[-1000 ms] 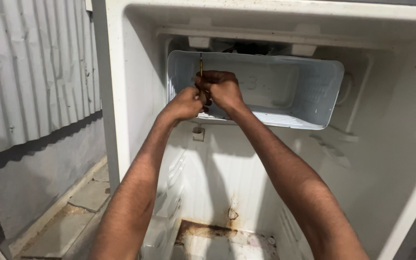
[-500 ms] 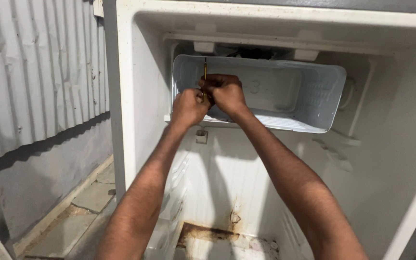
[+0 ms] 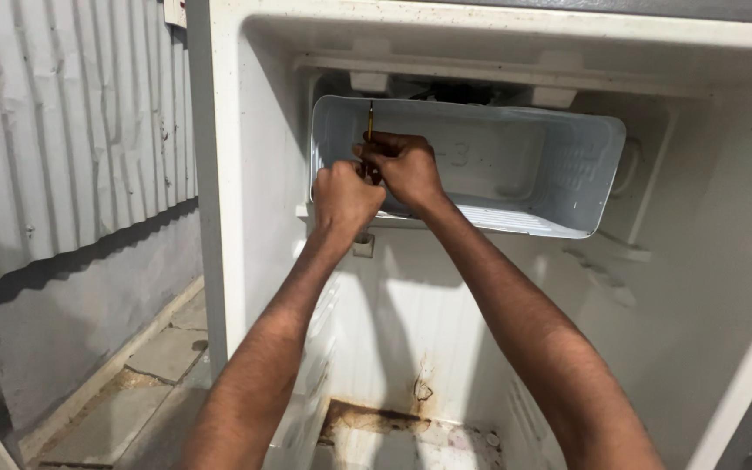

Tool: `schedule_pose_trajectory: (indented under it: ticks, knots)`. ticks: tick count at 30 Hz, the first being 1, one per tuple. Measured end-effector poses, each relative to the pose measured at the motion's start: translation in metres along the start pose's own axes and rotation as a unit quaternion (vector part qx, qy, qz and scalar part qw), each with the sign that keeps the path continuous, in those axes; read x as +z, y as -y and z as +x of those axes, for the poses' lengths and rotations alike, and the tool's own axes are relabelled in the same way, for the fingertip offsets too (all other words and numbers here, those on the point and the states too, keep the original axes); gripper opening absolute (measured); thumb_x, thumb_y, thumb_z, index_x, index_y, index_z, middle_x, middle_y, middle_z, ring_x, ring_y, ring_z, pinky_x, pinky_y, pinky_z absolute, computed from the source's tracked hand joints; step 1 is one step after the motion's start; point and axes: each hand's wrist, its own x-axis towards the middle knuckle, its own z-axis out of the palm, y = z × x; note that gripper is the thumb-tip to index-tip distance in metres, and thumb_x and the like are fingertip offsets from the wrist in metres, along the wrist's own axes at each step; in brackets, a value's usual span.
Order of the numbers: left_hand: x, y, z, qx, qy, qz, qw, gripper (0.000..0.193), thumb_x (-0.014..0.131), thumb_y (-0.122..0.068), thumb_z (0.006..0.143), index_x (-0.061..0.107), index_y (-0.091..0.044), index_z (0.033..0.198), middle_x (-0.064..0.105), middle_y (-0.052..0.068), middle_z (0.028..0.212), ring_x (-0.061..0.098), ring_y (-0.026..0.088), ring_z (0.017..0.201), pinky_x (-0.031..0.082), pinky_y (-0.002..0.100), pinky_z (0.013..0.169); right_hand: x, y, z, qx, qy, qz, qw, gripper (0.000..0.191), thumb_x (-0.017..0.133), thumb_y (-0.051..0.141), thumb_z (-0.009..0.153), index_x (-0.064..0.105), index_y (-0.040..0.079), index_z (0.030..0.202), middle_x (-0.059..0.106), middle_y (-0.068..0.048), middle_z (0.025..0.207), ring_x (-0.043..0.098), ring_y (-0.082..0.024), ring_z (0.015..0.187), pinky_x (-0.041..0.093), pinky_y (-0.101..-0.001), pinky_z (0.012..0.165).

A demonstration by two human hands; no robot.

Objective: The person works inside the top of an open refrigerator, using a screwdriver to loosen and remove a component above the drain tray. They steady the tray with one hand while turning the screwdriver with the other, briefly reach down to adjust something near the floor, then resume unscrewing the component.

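both arms reach up into an open, stripped refrigerator cabinet point(image 3: 245, 174), white inside, with rust stains on the floor point(image 3: 393, 422) at the bottom. hands meet at the left front edge of the freezer box point(image 3: 524, 165), a pale metal compartment hung under the cabinet ceiling.

left hand point(image 3: 345, 198): closed into a fist, knuckles toward camera, fingers curled in tight. what sits inside the fist is hidden; cannot tell whether it grips the tool's handle or only braces against the other hand.

right hand point(image 3: 406, 167): fingers folded together, clamped around the lower part of a thin screwdriver point(image 3: 370, 122). the two hands touch each other.

the screwdriver stands upright. its slim yellowish shaft rises clear above the right hand's fingers, running up along the inner left wall of the freezer box, tip near the upper rim. the handle end is buried between the two hands, a dark bit showing between the knuckles.

a small white clip point(image 3: 363, 245) sits on the back wall just below the left wrist. corrugated sheet wall point(image 3: 63, 130) stands left of the cabinet.
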Motion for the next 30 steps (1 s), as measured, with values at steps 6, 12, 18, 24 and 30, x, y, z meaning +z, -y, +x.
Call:
schedule_pose_trajectory:
  ticks: [6,12,18,24,30]
  knots:
    - [0.003,0.001,-0.006,0.032,-0.053,-0.006,0.998,0.012,0.074,-0.009,0.076,0.076,0.002,0.078,0.071,0.026,0.071,0.075,0.040,0.070,0.061,0.049,0.067,-0.001,0.001,0.000,0.003,0.004,0.006,1.000,0.025,0.071,0.011,0.094,0.076,-0.001,0.116,0.080,-0.010,0.089,0.070,-0.013,0.068,0.059,-0.0291,0.061]
    - [0.005,-0.002,-0.007,0.045,-0.078,-0.042,0.995,0.007,0.071,-0.004,0.080,0.076,0.001,0.079,0.074,0.022,0.073,0.076,0.037,0.070,0.060,0.048,0.068,-0.004,-0.007,0.004,-0.006,0.017,0.061,0.998,0.029,0.066,0.008,0.097,0.071,-0.004,0.123,0.080,-0.012,0.103,0.076,-0.016,0.090,0.062,-0.0280,0.080]
    - [-0.016,0.007,0.009,0.022,0.097,-0.027,0.995,0.026,0.072,-0.025,0.088,0.075,0.000,0.095,0.075,0.023,0.087,0.073,0.037,0.086,0.057,0.047,0.078,-0.005,-0.007,0.007,0.035,0.010,0.071,0.997,0.030,0.067,0.008,0.095,0.070,-0.003,0.123,0.080,-0.012,0.105,0.077,-0.018,0.092,0.063,-0.0299,0.080]
    - [-0.011,0.022,0.028,-0.021,0.268,-0.099,0.958,0.040,0.051,-0.036,0.104,0.071,-0.002,0.108,0.078,0.016,0.102,0.074,0.027,0.096,0.056,0.044,0.085,-0.008,-0.010,0.008,0.039,0.004,0.084,0.996,0.031,0.067,0.010,0.095,0.070,-0.005,0.123,0.080,-0.014,0.105,0.076,-0.019,0.093,0.063,-0.0316,0.081]
    - [-0.004,0.022,0.026,-0.035,0.194,-0.055,0.979,0.036,0.055,-0.036,0.100,0.074,-0.005,0.101,0.081,0.012,0.094,0.075,0.026,0.091,0.055,0.043,0.084,-0.007,-0.008,0.006,0.003,0.036,0.091,0.995,0.034,0.068,0.015,0.097,0.066,-0.002,0.126,0.079,-0.013,0.111,0.077,-0.017,0.100,0.064,-0.0297,0.088]
